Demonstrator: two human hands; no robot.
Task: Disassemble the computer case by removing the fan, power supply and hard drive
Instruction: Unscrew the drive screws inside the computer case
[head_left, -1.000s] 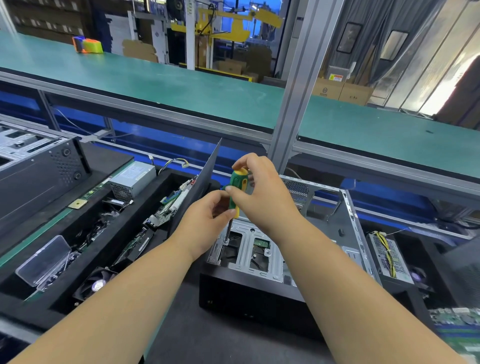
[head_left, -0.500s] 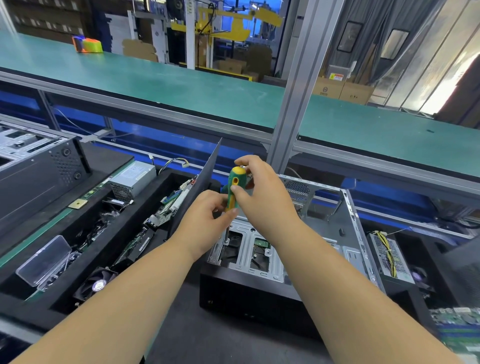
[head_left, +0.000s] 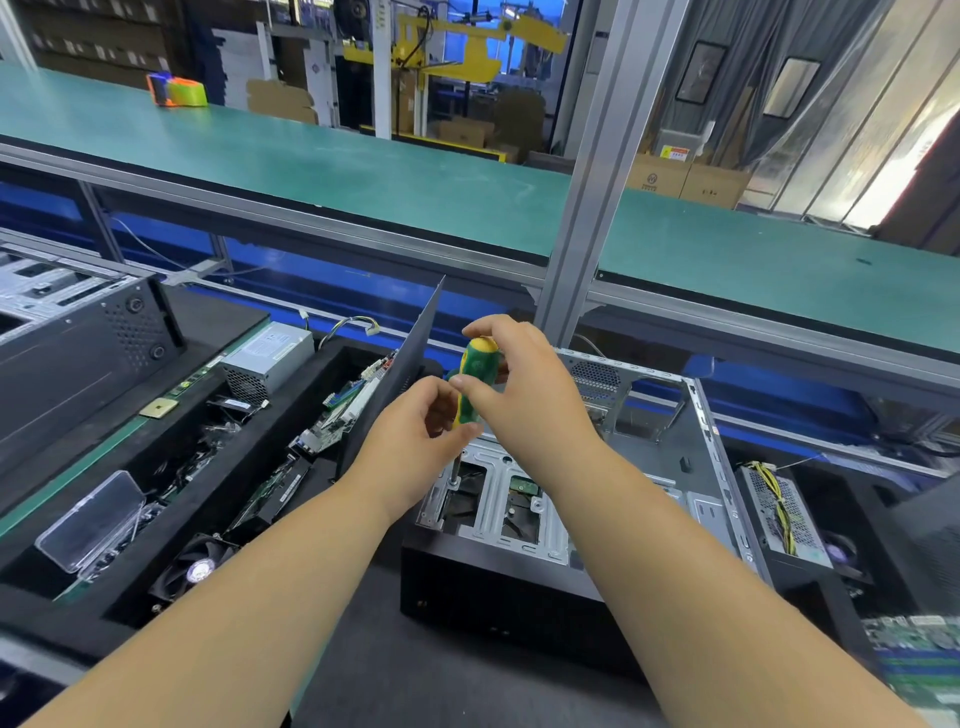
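An open black computer case (head_left: 696, 452) lies on its side in front of me, its silver drive cage (head_left: 498, 499) facing up. A green and yellow screwdriver (head_left: 475, 379) stands upright, its tip on a screw at the cage's left edge. My right hand (head_left: 524, 395) grips the handle from the top and side. My left hand (head_left: 415, 441) holds the lower part of the handle with its fingertips. A hard drive (head_left: 524, 488) shows through the cage openings.
A black bin (head_left: 130, 597) at left holds a fan (head_left: 195, 569), circuit boards (head_left: 332, 426) and a clear plastic box (head_left: 91, 519). A silver power supply (head_left: 270, 356) rests at its back. Another case (head_left: 72, 343) stands far left. A second power supply (head_left: 784, 509) lies right of the case.
My right hand has turned round the screwdriver handle, its fingers shifting over the top. The left hand stays at the handle's lower part. The case has not moved.
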